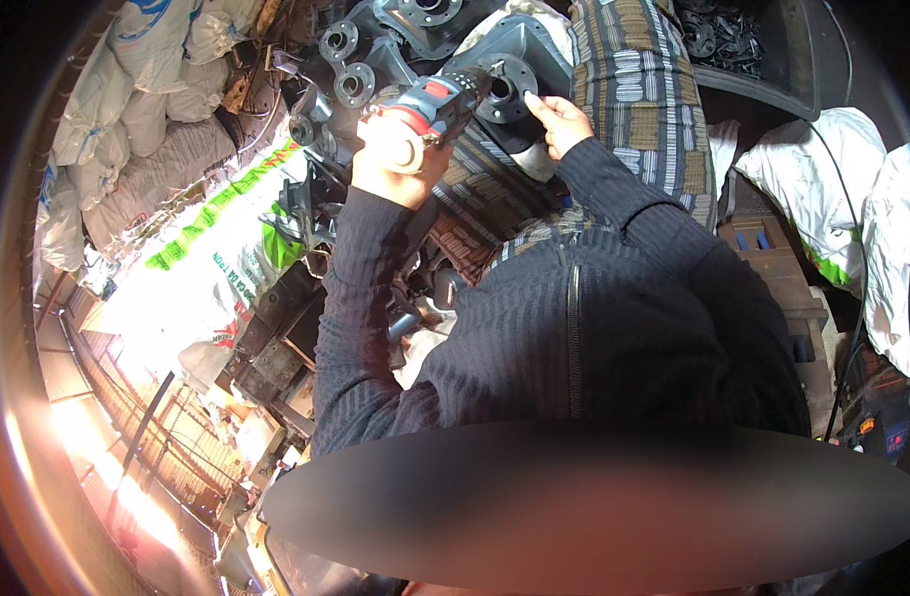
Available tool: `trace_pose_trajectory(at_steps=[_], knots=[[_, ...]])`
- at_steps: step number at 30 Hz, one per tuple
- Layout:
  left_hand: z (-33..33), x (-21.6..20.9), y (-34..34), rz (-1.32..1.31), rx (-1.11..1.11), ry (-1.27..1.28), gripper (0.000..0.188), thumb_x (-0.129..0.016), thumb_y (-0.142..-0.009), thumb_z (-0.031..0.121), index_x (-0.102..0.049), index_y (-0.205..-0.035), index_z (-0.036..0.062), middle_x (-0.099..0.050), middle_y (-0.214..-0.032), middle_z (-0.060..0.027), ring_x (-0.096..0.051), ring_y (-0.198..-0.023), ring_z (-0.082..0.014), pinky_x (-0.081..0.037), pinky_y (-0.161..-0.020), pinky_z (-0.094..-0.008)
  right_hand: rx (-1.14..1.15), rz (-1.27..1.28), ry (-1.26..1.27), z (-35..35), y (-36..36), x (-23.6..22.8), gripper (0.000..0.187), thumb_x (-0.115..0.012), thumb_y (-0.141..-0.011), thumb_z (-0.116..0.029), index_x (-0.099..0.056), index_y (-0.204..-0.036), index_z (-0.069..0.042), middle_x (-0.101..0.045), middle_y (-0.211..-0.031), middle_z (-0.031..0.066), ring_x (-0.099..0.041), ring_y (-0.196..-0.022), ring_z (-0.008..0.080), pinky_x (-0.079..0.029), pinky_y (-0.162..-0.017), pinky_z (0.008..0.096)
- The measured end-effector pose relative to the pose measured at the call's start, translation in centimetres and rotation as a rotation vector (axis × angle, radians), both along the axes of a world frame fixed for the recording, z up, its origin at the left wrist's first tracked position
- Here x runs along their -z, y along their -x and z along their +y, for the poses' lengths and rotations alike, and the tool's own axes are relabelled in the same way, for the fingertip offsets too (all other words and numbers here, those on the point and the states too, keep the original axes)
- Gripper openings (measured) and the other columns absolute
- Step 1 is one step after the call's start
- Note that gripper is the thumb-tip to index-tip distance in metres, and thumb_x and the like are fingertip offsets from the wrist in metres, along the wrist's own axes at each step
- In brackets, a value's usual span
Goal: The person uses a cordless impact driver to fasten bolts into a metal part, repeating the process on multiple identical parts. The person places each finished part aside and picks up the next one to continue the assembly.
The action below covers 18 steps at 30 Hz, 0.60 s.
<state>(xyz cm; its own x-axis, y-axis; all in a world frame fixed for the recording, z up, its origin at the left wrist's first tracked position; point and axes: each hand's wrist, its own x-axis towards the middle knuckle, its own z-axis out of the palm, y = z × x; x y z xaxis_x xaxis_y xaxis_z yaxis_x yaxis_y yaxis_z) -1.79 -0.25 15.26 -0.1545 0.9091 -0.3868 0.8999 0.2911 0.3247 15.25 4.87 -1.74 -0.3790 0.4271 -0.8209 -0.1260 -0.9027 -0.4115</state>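
Observation:
My left hand [390, 169] is wrapped round a blue and red power drill [427, 97], whose dark chuck end is at the left side of a dark grey flanged part [520, 79]. That part has a round flange with a central hole and small holes around it. Its lower edge rests over a patterned cloth on my lap. At the flange's right rim is my right hand [566, 126], thumb and forefinger pinched together there. Whether a small piece sits between those fingertips is too small to tell.
Several similar flanged parts [356, 84] lie beyond and left of the drill. A dark bin [773, 84] of small black pieces stands far right. White sacks [818, 184] lie at the right, more sacks [152, 109] at the left. A cable [840, 169] hangs down the right side.

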Motion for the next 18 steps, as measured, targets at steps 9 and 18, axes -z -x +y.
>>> trace_pose_trajectory(at_steps=[9,18], knots=[[3.7,-1.2,1.1,0.097,0.267,0.176,0.032,-0.062,-0.075,0.031,-0.061,-0.096,0.0075,-0.064,-0.090,-0.0116,-0.062,-0.082,-0.0269,-0.051,-0.076,-0.0348,-0.241,0.016,-0.156,-0.1,-0.2,0.9,0.023,-0.060,-0.086,-0.033,-0.059,-0.084,-0.009,-0.041,-0.052,-0.0071,-0.032,-0.040,0.0035,-0.025,-0.036,0.0221],[6.2,-1.8,0.2,0.111,0.392,0.163,0.017,-0.060,-0.071,0.021,-0.064,-0.082,0.0100,-0.065,-0.078,-0.0097,-0.063,-0.071,-0.0265,-0.052,-0.065,-0.0365,-0.105,0.108,-0.142,-1.0,0.7,1.7,0.027,-0.062,-0.085,-0.025,-0.061,-0.088,0.001,-0.060,-0.074,0.0009,-0.049,-0.067,0.0061,-0.041,-0.063,0.0225]])
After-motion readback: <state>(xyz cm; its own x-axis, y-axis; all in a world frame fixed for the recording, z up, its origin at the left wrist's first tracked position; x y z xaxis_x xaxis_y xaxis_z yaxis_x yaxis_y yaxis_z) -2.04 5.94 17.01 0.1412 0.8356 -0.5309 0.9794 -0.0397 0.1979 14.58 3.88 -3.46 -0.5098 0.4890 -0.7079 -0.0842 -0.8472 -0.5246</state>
